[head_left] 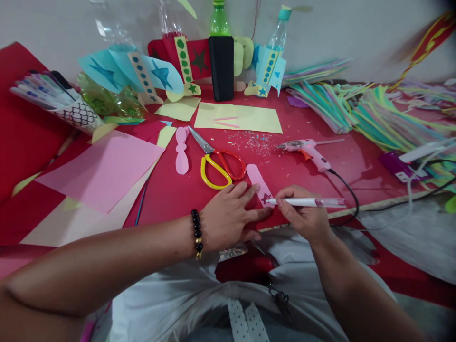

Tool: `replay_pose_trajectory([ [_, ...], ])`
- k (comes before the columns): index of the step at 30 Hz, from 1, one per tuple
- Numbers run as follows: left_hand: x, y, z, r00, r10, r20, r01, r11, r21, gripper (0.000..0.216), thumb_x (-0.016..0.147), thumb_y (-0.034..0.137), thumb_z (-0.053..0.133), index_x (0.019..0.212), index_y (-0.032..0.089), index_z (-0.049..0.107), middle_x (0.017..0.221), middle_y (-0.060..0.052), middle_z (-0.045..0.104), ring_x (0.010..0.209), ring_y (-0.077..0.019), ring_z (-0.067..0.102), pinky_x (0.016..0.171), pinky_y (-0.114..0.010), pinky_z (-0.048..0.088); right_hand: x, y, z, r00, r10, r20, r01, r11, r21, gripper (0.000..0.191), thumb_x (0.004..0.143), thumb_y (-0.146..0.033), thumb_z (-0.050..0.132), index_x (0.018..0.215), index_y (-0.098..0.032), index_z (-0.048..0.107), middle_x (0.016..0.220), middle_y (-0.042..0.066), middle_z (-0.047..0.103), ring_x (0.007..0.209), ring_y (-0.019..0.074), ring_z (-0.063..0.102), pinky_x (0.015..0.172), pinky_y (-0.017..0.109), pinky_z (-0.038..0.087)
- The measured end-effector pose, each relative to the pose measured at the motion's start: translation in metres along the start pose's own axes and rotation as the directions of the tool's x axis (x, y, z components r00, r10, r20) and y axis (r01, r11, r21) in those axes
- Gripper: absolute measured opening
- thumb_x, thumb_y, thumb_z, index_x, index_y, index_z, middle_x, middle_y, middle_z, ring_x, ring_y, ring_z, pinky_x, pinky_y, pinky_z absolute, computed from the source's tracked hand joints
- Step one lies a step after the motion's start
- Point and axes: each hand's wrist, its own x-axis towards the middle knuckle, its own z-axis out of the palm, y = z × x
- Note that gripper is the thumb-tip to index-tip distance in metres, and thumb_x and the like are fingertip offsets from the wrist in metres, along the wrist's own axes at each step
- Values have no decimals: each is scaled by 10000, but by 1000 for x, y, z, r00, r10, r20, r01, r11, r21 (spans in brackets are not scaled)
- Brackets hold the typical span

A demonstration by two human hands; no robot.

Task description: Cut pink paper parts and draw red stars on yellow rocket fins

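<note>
beaded bracelet [196, 234] on left hand [228, 216], spread flat, pinning pink paper strip [253, 176]; right hand [302, 213] pinched white pen [306, 202]; strip could slip if pressure eased.

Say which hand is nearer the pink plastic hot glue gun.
Right: the right hand is just in front of the pink plastic hot glue gun; the left hand is farther off, to the left in view.

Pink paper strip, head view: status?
Left hand pressing pink paper strip. Right hand holding white pen, tip at star. Scissors beside left hand, not touching.
</note>
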Motion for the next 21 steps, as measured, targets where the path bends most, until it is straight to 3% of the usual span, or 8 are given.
replay_pose_trajectory([
  [13, 0, 0, -1, 1000, 8, 18, -8, 1000, -4, 597, 913, 640, 412, 1424, 333, 440, 1519, -153, 327, 1320, -331, 360, 1048, -488, 324, 1, -3, -4, 998, -37, 53, 37, 999, 0, 105, 833, -209, 572, 747, -177, 623, 594, -18, 579, 488, 99, 476, 496, 240, 368],
  [21, 0, 0, -2, 1000, 2, 7, -2, 1000, 2, 599, 905, 644, 422, 1429, 355, 432, 1500, -150, 352, 1309, -348, 366, 1036, -489, 335, 0, -3, -1, 998, 25, -51, -25, 1000, -16, 107, 838, -211, 567, 745, -182, 611, 586, -24, 556, 483, 99, 466, 483, 239, 363],
])
